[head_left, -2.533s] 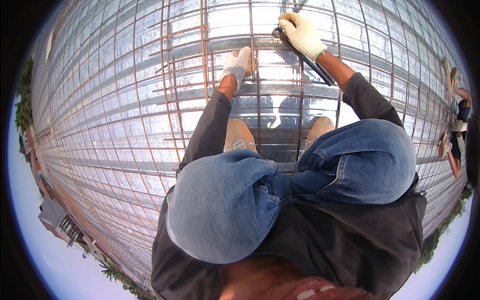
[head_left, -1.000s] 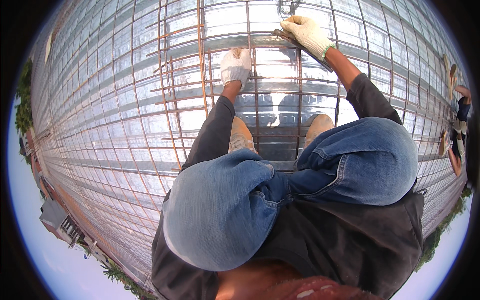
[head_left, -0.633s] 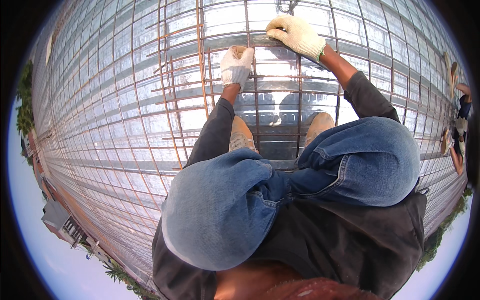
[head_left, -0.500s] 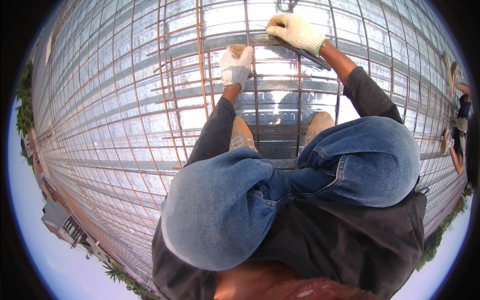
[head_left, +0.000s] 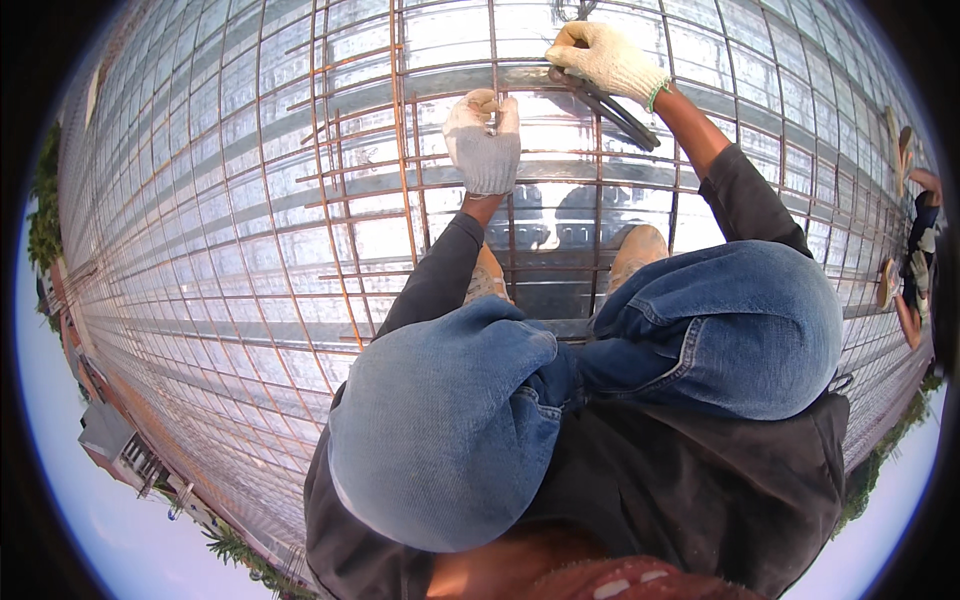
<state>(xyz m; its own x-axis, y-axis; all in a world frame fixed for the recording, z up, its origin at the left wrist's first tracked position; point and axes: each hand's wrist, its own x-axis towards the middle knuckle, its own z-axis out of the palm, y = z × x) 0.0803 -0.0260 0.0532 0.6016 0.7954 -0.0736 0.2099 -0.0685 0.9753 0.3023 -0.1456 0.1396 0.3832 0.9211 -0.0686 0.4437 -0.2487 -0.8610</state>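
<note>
My left hand [head_left: 484,145], in a pale knit glove, is beside an upright-running steel bar of the rebar grid [head_left: 598,170]. Its thumb and fingers are curled together; whatever lies between them is too small to make out. Up and to the right, my gloved right hand [head_left: 608,62] is closed, thumb and forefinger pinched, near a crossing bar. Dark pincers [head_left: 622,118] stick out beneath that hand, their two long handles slightly apart and slanting down to the right. The pincers' head is partly hidden at the fingers.
Rusty bars [head_left: 403,150] overlap left of my left hand. Ribbed shiny metal decking [head_left: 555,230] lies under the grid, with my shoes [head_left: 637,250] on it. A dark wire bundle [head_left: 578,9] rests beyond my right hand. Another person [head_left: 920,240] is at the far right.
My left hand has shifted slightly right and turned, its fingers nearer the bar. My right hand has moved a little right, and the pincers' handles now show more plainly, spread apart.
</note>
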